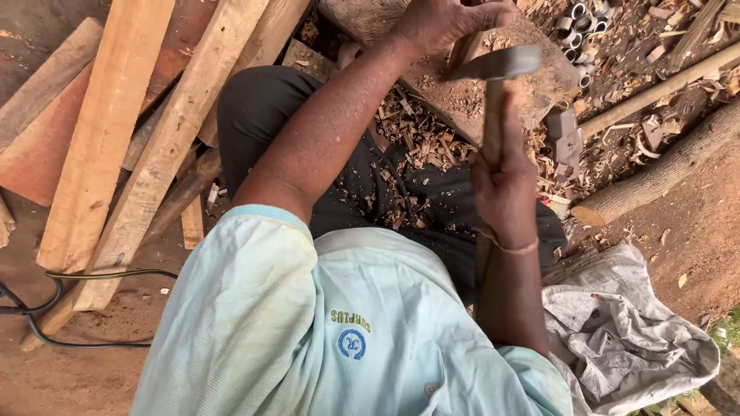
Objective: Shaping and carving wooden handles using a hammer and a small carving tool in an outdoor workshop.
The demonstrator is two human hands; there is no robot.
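My left hand reaches forward at the top of the view, closed on a small piece of wood that stands on a worn wooden chopping block. My right hand grips the wooden handle of a hatchet-like tool. Its grey metal head hangs just under my left hand, right beside the held wood. Whether the blade touches the wood I cannot tell. Wood shavings lie on my dark trousers.
Long pale planks lean at the left, with a black cable on the dirt below them. A round log lies at the right, beside a grey metal tool. Crumpled pale cloth sits bottom right. Short tube pieces lie at the top.
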